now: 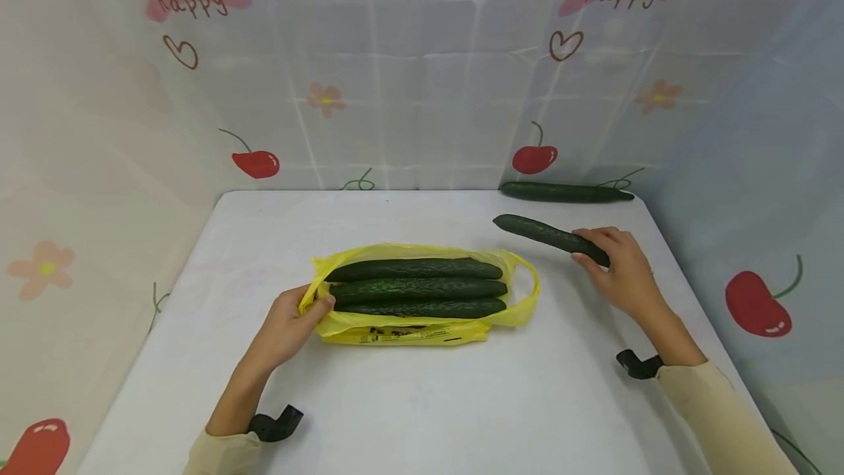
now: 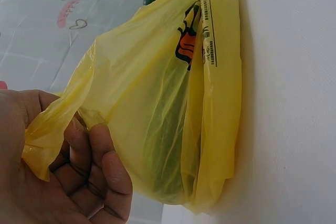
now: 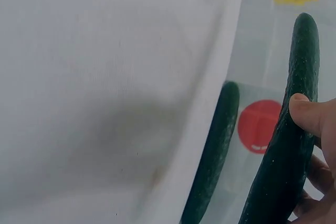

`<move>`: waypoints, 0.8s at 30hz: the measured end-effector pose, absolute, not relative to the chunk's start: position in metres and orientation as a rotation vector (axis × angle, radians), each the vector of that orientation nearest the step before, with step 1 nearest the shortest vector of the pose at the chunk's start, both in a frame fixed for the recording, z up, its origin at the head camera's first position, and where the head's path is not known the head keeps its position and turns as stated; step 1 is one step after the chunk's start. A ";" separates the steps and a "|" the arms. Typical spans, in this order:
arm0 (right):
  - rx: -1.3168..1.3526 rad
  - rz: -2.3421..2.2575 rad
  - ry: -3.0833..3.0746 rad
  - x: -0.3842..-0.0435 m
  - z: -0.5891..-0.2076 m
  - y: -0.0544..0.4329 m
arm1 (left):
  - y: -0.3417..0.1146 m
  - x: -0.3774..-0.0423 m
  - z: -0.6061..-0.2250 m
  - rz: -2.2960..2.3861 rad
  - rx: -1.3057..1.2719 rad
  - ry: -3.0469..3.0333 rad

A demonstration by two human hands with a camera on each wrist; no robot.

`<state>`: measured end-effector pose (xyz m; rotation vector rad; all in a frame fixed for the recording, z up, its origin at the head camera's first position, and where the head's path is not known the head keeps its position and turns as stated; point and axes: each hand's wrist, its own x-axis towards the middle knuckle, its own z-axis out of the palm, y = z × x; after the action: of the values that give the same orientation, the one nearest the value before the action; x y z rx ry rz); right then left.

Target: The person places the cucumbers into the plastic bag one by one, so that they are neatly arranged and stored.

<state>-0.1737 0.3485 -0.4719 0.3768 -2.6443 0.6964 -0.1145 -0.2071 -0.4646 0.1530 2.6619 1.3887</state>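
Note:
A yellow plastic bag [image 1: 422,336] lies mid-table with its mouth spread, and three dark green cucumbers [image 1: 418,288] rest side by side in it. My left hand [image 1: 287,325] grips the bag's left edge; in the left wrist view the fingers curl round the thin plastic [image 2: 73,114]. To the right of the bag, my right hand [image 1: 620,273] holds another cucumber [image 1: 543,232] by its right end, raised over the table and pointing left. The right wrist view shows the thumb [image 3: 307,113] pressed along this cucumber's side.
One more cucumber [image 1: 567,192] lies along the table's back edge at the right. Behind it hangs a printed curtain [image 1: 422,94] with cherries and flowers. The white table [image 1: 422,409] carries everything. Dark wrist mounts [image 1: 275,424] stick out beside both sleeves.

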 end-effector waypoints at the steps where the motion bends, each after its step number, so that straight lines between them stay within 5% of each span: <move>1: 0.386 0.699 -2.635 -0.170 -0.472 0.346 | -0.207 -0.114 -0.464 1.390 0.151 2.660; 24: 0.669 0.589 -2.534 -0.117 -0.463 0.277 | -0.207 -0.114 -0.464 1.404 0.162 2.654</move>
<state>-0.1172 0.2771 -0.4629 0.6687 -2.5344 0.5888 -0.1143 -0.2070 -0.4644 0.1618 2.6543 1.4039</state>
